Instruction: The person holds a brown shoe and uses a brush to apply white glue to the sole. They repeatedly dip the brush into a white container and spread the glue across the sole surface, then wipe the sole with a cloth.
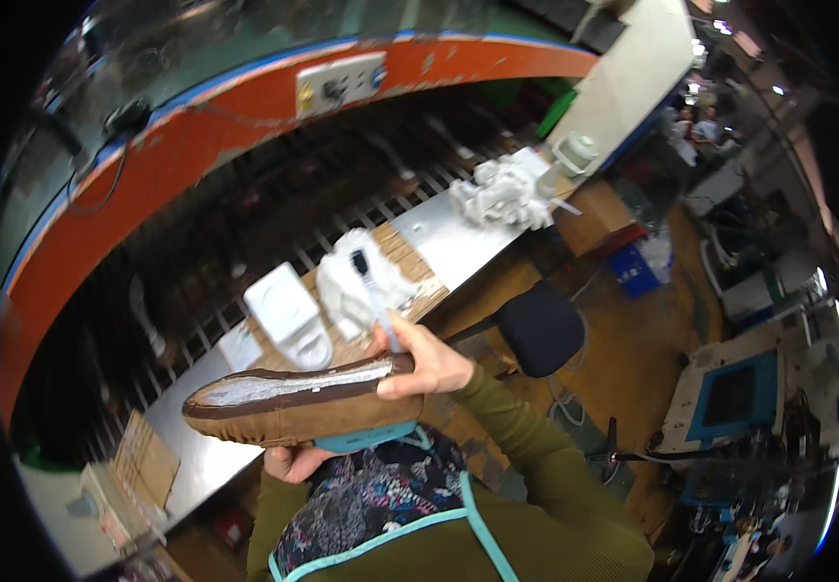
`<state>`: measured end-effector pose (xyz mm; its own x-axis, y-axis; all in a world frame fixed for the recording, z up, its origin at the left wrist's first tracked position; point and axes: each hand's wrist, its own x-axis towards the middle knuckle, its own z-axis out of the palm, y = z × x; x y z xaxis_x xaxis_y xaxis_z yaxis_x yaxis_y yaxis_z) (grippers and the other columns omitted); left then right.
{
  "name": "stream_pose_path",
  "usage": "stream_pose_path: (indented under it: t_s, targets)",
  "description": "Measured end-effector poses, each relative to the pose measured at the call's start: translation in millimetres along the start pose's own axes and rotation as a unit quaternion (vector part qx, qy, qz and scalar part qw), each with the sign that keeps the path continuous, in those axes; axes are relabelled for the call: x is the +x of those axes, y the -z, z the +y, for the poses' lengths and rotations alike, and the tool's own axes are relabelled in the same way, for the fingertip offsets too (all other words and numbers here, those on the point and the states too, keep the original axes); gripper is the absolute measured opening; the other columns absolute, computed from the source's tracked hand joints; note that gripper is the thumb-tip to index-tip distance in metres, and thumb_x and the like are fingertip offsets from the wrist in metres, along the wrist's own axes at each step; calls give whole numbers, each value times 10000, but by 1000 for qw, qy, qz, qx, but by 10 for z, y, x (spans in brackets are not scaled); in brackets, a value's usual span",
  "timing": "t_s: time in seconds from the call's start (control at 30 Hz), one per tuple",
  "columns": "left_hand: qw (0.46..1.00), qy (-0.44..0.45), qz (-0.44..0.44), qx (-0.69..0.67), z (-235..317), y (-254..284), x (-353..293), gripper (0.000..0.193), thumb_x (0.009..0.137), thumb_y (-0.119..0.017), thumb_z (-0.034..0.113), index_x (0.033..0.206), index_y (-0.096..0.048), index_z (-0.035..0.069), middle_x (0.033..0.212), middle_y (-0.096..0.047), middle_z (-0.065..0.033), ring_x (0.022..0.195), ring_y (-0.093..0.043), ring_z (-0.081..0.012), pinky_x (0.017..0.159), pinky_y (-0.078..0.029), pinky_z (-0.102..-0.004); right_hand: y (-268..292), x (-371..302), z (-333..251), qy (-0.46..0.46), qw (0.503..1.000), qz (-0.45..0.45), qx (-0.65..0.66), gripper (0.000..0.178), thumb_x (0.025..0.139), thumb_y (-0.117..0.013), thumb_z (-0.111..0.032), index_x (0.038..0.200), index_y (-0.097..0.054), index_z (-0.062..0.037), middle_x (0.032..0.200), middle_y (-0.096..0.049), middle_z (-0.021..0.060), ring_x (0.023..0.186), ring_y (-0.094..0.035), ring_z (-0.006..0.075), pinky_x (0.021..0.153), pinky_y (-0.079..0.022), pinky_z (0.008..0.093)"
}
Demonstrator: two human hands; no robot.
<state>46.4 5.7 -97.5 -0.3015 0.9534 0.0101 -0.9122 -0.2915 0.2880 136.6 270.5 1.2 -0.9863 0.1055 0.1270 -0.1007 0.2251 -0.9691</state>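
Observation:
A brown suede shoe upper (pixel 288 423) lies sideways in front of my chest, its grey-white underside turned up. It is on a teal shoe last (pixel 369 439), seen below its near edge. My right hand (pixel 421 367) is closed round a pale brush handle (pixel 378 308); the dark bristles point away from me. The right thumb also presses the heel end of the shoe. Under the near side of the shoe, my left hand (pixel 293 464) grips from below, most of its fingers hidden. Just beyond the shoe stands a white lidded container (pixel 281 303) with a small round cup at its near end.
A white cloth (pixel 346 303) lies on a wooden board (pixel 410 264) beyond my right hand. Crumpled white cloths (pixel 502 194) and a translucent jar (pixel 575 153) sit farther right. A dark rack with metal bars runs behind the bench. A black stool (pixel 539 328) stands at the right.

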Motion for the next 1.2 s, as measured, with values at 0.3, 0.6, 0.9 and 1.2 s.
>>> stream_pose_path:
  t_s: [0.3,0.6,0.9,1.2]
  targets:
    - [909,-336,218,114,191,176,-908,1281,403,-885,554,1465,-285,163,1507,-307,-74,1379,-295,-291,1131,-280,-526,-60,-488,1200,-104,955,180,-212,199,955,-554,-264,967,-638,-84,809,-596,76,743,-595,194,720,-402,356]
    - [647,-645,144,379,1122,-842,-1202,1245,474,-902,469,1463,-262,67,1491,-326,-145,1373,-312,-340,1115,-294,-568,-512,-170,1710,63,861,195,-465,196,788,-697,-146,973,-717,-205,807,-543,15,779,-537,196,709,-306,367]
    - [563,-689,223,398,1159,-961,-1191,1141,527,-877,478,1416,-340,4,1464,-363,-168,1340,-361,-370,1103,-317,-591,-708,324,1855,102,788,203,-573,300,736,-669,-103,1002,-721,-230,858,-543,-5,817,-517,182,734,-320,374]
    - [601,-661,201,403,1193,-825,-1187,1119,522,-877,492,1403,-369,25,1441,-394,-168,1299,-416,-370,1067,-373,-584,-655,365,1768,53,793,129,-593,247,739,-624,-100,951,-717,-187,854,-555,38,800,-534,238,753,-328,411]
